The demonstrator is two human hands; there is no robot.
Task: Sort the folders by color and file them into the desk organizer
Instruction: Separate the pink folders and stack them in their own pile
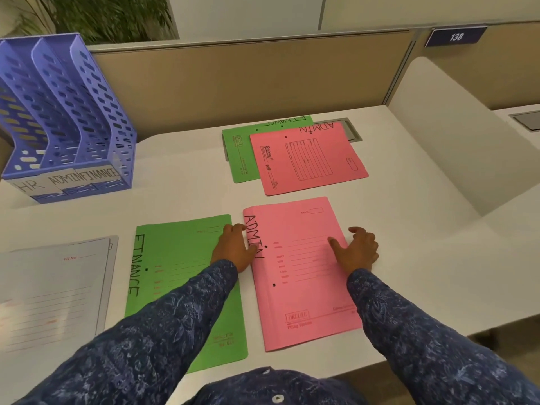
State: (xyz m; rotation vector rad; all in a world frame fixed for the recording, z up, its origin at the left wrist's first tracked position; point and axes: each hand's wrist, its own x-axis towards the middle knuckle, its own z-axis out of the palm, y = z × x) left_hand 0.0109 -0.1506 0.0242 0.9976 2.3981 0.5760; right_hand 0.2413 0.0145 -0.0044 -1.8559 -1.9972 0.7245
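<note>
A pink ADMIN folder (304, 287) lies flat near the desk's front edge. My left hand (233, 248) touches its left edge, fingers loosely bent, lying over the seam with a green FINANCE folder (175, 273). My right hand (358, 249) rests at the pink folder's right edge, thumb on the cover. Farther back, a second pink ADMIN folder (309, 159) overlaps a second green FINANCE folder (241, 154). A white folder (49, 290) lies at the left. The blue desk organizer (67, 118) stands at the back left, its slots labelled HR, ADMIN and FINANCE.
A beige partition wall (233, 83) runs behind the white desk (423, 229). A grey cable hatch (352, 130) sits partly under the far folders. A white divider panel (444, 135) rises at the right. A plant (111, 16) stands behind the organizer.
</note>
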